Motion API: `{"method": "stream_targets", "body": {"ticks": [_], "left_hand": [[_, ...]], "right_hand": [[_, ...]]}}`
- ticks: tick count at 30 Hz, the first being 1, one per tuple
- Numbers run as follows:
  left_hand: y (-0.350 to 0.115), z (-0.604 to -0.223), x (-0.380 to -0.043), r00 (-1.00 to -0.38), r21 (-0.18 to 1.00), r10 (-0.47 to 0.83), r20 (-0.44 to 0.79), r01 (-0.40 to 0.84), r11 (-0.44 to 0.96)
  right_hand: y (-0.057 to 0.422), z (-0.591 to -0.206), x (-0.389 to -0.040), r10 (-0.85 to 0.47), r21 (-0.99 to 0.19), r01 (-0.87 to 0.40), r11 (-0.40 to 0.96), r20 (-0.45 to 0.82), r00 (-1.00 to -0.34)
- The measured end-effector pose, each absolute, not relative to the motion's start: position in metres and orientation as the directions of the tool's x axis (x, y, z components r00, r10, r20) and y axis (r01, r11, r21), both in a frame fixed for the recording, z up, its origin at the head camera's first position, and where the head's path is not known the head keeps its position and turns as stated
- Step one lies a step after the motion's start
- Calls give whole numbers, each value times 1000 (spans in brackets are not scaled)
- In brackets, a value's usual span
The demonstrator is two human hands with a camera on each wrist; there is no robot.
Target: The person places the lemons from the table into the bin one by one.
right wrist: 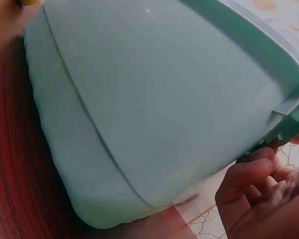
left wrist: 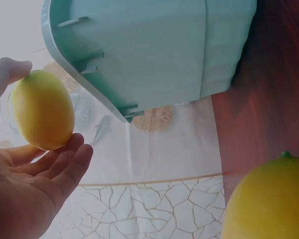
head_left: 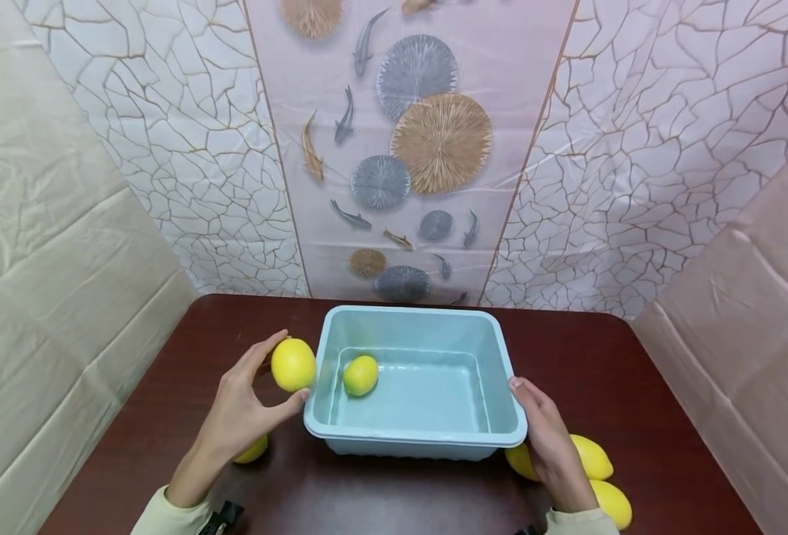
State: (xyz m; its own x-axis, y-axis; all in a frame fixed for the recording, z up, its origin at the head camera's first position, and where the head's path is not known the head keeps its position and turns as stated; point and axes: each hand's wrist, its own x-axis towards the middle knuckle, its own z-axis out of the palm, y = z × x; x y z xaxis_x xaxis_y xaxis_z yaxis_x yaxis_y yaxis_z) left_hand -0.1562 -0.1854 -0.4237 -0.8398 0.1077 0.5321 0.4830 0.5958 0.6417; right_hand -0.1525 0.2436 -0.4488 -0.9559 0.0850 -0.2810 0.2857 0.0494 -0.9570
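One lemon [head_left: 293, 365] in hand, left of centre in the head frame: the left hand [head_left: 240, 416] pinches it between thumb and fingers, just outside the left rim of a pale blue basin [head_left: 420, 437]. Left wrist view shows a gap between this lemon and the basin. Right hand [head_left: 549, 438], lower right of centre: grips the basin's right rim, thumb on top, fingers curled below. A smaller-looking lemon [head_left: 360, 375] lies inside the basin on its left side, between the hands. Another lemon [head_left: 253, 450], lower left, sits partly hidden by the left hand. Three lemons [head_left: 594, 456] cluster at lower right around the right hand, one partly under the basin's outline. Surface: dark red-brown table [head_left: 641, 386].
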Motion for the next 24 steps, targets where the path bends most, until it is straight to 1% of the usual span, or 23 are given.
{"method": "stream_targets", "body": {"ticks": [6,15,24], "left_hand": [[-179,-426,-155,-835,608,134,534,489,625],[-168,-421,-156,-846,624,157,510,490,608],[-158,-418,-162,-842,627,215,496,518,582]], "right_hand": [[243,-451,-151,87,-959,277,52,-272,-958],[244,-449,-152,83,-961,272,39,-268,-960],[244,-451,-152,79,-962,268,43,-264,-961]]}}
